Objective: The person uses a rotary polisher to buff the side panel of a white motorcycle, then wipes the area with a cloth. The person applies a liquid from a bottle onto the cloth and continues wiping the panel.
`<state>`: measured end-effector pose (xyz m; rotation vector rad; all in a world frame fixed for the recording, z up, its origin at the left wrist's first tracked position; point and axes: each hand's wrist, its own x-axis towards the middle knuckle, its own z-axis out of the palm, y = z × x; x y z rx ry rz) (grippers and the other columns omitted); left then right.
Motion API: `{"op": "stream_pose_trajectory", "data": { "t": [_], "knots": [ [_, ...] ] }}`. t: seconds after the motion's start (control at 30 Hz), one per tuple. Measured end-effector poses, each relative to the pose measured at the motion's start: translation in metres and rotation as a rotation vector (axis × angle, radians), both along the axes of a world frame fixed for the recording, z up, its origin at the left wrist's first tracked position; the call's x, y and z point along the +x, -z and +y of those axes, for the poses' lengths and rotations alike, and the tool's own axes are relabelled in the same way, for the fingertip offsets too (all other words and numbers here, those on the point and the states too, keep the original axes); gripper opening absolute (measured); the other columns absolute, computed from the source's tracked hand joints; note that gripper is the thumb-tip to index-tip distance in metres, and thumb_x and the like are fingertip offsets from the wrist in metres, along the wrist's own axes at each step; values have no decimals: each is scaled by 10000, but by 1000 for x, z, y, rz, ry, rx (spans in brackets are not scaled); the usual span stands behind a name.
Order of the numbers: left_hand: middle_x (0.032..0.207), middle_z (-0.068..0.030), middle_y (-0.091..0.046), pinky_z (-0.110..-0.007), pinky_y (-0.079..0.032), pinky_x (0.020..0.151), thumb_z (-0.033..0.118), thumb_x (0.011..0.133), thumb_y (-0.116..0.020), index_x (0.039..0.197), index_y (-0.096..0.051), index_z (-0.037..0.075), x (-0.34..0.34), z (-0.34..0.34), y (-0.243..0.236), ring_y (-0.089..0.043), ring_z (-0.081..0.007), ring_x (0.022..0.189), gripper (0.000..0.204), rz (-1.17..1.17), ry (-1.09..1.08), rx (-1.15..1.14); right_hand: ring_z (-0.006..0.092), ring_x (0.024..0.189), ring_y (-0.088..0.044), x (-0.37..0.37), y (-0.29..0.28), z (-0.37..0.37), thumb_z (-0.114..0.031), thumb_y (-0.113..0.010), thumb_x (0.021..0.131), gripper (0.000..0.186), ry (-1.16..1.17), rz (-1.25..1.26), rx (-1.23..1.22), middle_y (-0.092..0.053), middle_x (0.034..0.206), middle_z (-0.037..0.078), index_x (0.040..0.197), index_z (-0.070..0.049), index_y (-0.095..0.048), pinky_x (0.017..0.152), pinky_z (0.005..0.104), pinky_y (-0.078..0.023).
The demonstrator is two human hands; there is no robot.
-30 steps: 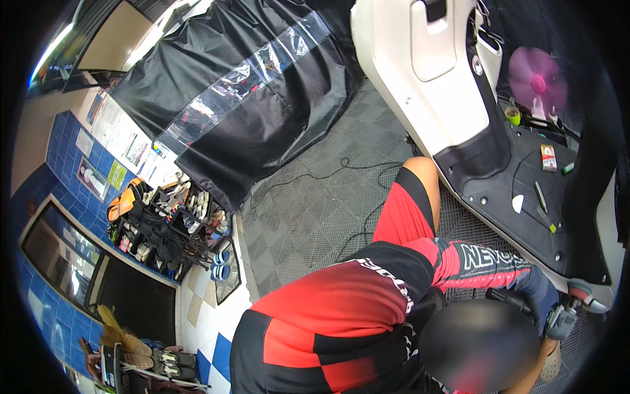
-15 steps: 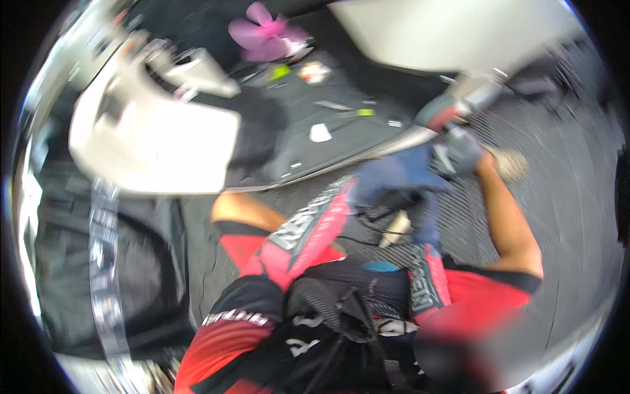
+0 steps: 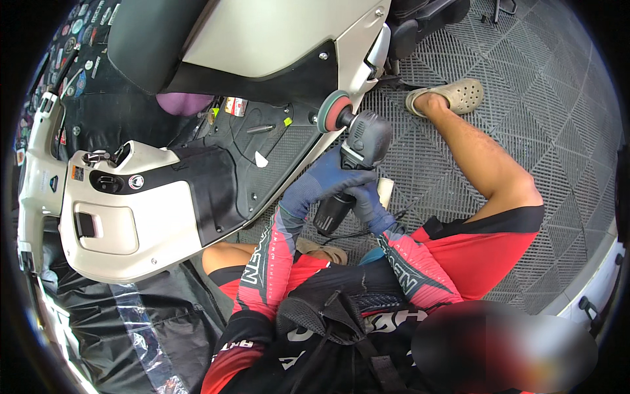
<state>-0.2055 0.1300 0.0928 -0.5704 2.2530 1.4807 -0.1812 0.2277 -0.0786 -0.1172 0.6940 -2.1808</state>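
Note:
Both of my hands, in dark blue gloves, are closed around a black power polisher (image 3: 367,139). My left hand (image 3: 321,176) wraps its body just behind the head. Below and to the right, my right hand (image 3: 369,202) grips it farther back, near its rear end. The round polishing pad (image 3: 335,111), red with a greenish rim, is tilted up beside the cream side trim of a scooter (image 3: 98,256). Whether pad and trim touch, I cannot tell. A cord runs from the tool's rear end past my right hand.
On the scooter's black footboard (image 3: 289,148) lie a white scrap (image 3: 261,159), a small metal tool (image 3: 260,129) and a red-and-white packet (image 3: 235,106). A black seat (image 3: 147,49) overhangs a purple object (image 3: 184,104). Grey grid matting (image 3: 459,171) covers the floor around my legs.
The view has swung and sharpened, showing the polisher clearly. The scooter appears lower and farther left in the picture. The purple object is now mostly hidden behind the seat.

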Motion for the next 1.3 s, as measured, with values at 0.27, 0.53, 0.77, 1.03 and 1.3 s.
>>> {"op": "stream_pose_trajectory", "data": {
  "t": [0.27,0.53,0.77,1.03,1.3],
  "knots": [
    [1063,-94,-719,-337,-545,888,317,815,-852,1216,-658,-7,-34,12,-32,-673,-157,958,550,96,14,-27,196,1077,-669,-57,-47,25,-69,-684,790,434,-36,271,134,-691,1157,81,1218,4,-658,975,364,-536],
    [1025,-65,-712,-313,-558,850,336,837,-834,1219,-636,25,-75,33,-66,-672,-127,926,532,86,43,-26,129,899,-702,-107,-98,52,-99,-810,748,321,82,334,223,-753,972,53,1045,4,-746,825,307,-570],
    [1006,-70,-731,-308,-554,821,294,833,-829,1178,-686,-1,-86,39,-83,-678,-122,905,476,46,14,-18,158,893,-705,-120,-115,55,-109,-787,772,326,92,310,113,-739,976,66,1068,13,-723,824,322,-574],
    [1021,-65,-723,-302,-551,829,261,866,-797,1175,-682,-10,-93,37,-67,-674,-122,912,427,130,28,-5,161,930,-699,-122,-111,51,-83,-776,769,337,201,281,110,-735,1017,81,1088,8,-714,866,316,-568],
    [1038,-84,-724,-321,-556,847,347,823,-831,1219,-654,-1,-72,28,-56,-687,-151,935,556,153,10,17,178,986,-699,-121,-105,55,-87,-824,737,482,-5,343,167,-728,1066,98,1181,20,-667,902,335,-564]
  ]
}}
